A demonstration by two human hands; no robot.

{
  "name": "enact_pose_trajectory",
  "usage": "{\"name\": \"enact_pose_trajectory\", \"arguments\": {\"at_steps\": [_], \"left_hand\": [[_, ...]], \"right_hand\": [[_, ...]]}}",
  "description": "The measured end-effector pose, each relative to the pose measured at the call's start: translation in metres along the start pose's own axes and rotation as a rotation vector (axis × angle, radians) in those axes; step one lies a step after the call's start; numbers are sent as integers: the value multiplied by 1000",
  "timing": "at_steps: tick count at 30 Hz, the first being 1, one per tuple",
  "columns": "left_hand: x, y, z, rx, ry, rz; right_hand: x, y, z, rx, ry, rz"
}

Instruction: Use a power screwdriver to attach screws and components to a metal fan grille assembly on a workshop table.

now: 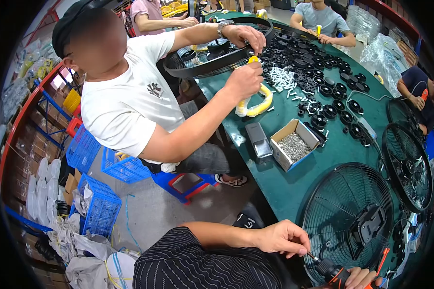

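Observation:
My left hand [284,238] reaches in from the lower edge, its striped sleeve below it. Its fingertips pinch the thin metal bit at the front of a black and orange power screwdriver [333,272]. My right hand [361,278] grips that screwdriver's body at the bottom edge and is only partly in view. Just above both hands a black round wire fan guard [347,216] lies flat on the green table [284,188], with a black bracket at its centre. I cannot tell whether a screw sits on the bit.
An open cardboard box of small silver screws [294,146] and a grey metal tool [259,140] lie mid-table. More fan guards [407,164] lie right. Black round parts [323,72] and white pieces cover the far table. A co-worker in white works opposite; blue crates [99,207] stand left.

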State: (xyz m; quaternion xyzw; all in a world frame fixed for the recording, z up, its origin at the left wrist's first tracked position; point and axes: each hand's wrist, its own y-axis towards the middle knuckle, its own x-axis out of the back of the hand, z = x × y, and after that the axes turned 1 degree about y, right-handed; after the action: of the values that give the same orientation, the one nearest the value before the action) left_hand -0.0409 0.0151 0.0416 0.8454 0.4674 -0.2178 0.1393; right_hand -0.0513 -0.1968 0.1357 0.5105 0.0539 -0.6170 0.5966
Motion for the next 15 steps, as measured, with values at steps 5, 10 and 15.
{"name": "enact_pose_trajectory", "arguments": {"at_steps": [5,10,15], "left_hand": [[1,0,-4,79,-29,19],[9,1,-3,102,-123,18],[24,8,1,-51,124,80]], "right_hand": [[-5,3,-3,-50,-54,-44],[2,7,-10,-63,55,-52],[13,11,-19,-85,-60,-109]]}}
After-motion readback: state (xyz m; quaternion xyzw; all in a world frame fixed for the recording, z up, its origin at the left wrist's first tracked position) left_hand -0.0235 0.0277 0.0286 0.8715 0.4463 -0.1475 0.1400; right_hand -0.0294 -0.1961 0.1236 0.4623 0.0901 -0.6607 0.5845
